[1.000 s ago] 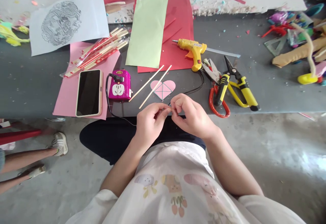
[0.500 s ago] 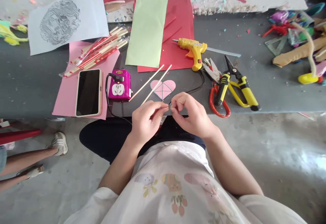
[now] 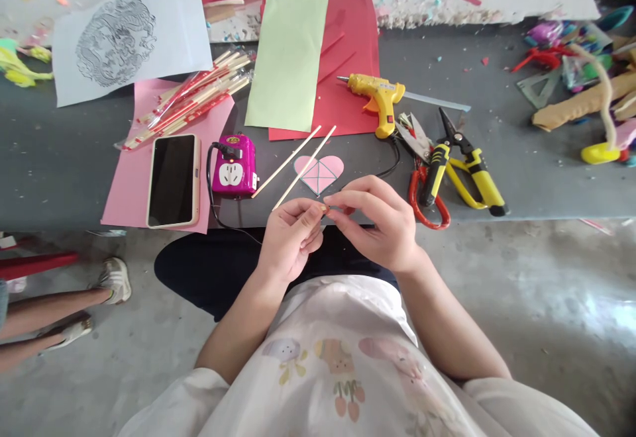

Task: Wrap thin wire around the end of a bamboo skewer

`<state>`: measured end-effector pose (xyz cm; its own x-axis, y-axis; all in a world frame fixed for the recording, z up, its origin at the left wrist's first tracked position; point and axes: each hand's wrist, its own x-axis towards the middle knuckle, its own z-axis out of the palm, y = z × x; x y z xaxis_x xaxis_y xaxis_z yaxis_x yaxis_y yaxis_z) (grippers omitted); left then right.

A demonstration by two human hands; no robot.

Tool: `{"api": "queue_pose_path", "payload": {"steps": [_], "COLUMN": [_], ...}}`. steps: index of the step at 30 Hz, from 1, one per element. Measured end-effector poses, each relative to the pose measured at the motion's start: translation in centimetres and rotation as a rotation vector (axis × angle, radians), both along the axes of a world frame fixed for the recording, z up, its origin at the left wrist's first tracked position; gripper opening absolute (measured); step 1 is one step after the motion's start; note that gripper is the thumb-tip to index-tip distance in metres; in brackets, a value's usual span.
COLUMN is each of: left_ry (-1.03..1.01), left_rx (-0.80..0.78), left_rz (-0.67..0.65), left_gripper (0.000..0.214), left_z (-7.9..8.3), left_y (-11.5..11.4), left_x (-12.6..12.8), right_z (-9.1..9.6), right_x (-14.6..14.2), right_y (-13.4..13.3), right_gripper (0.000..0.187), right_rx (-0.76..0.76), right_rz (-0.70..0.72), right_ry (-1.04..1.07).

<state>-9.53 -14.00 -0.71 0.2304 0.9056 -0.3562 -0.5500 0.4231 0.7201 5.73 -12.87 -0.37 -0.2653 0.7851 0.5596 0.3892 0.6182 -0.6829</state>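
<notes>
My left hand [image 3: 293, 235] and my right hand [image 3: 380, 222] meet just over the table's front edge. Thumb and fingers of both are pinched together around something tiny between the fingertips, too small to name. Directly beyond them lies a pink paper heart [image 3: 328, 171] with dark lines crossing it. Two thin wooden sticks [image 3: 285, 162] rest slanted to its left, one of them lying across the heart. A yellow glue gun [image 3: 380, 96] is on its side farther back, its black cable running toward my right hand and partly hidden behind it.
To the left are a phone [image 3: 172, 182], a magenta power socket block [image 3: 234, 171] and bagged chopsticks [image 3: 199, 96]. Red-handled scissors [image 3: 428, 198] and yellow-black pliers [image 3: 479, 179] lie right. Green paper [image 3: 287, 59] covers red sheets [image 3: 350, 46]. A person's legs [image 3: 54, 311] show at left.
My left hand has turned slightly, curling its fingers in more. My right hand's fingers have stretched forward to meet the left fingertips. The person's foot at left has shifted a little.
</notes>
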Motion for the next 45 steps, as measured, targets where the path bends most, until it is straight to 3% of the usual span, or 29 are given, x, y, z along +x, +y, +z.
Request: {"api": "queue_pose_path", "payload": {"steps": [9, 16, 19, 23, 28, 34, 41, 45], "left_ry": [-0.059, 0.048, 0.253, 0.579, 0.937, 1.388, 1.832, 1.948], "left_rx": [-0.039, -0.035, 0.021, 0.146, 0.391, 0.726, 0.902, 0.920], "left_rz": [0.004, 0.019, 0.049, -0.004, -0.084, -0.069, -0.187, -0.209], "left_gripper": [0.022, 0.025, 0.024, 0.025, 0.024, 0.020, 0.026, 0.027], "left_z": [-0.1, -0.6, -1.3, -1.6, -0.9, -0.8, -0.8, -0.8], "left_y": [-0.3, -0.8, -1.2, -1.6, -1.3, 0.4, 1.9, 2.2], "left_x": [0.1, 0.3, 0.2, -0.1, -0.6, -2.2, -3.2, -3.2], "right_z": [0.1, -0.4, -0.8, -1.3, -1.7, -1.8, -1.4, -1.2], "right_x": [-0.2, 0.1, 0.5, 1.0, 1.5, 2.4, 2.4, 2.2], "right_y": [-0.1, -0.6, -0.9, -1.2, -1.2, -1.5, -0.8, -0.2], "right_gripper": [0.023, 0.025, 0.019, 0.016, 0.014, 0.012, 0.010, 0.008], "right_rx": [0.058, 0.056, 0.010, -0.026, -0.065, -0.171, -0.188, -0.182], "right_rz": [-0.055, -0.047, -0.038, -0.034, -0.055, -0.106, -0.112, -0.118], "right_ry": [-0.037, -0.082, -0.125, -0.206, -0.254, -0.271, -0.339, -0.368]}}
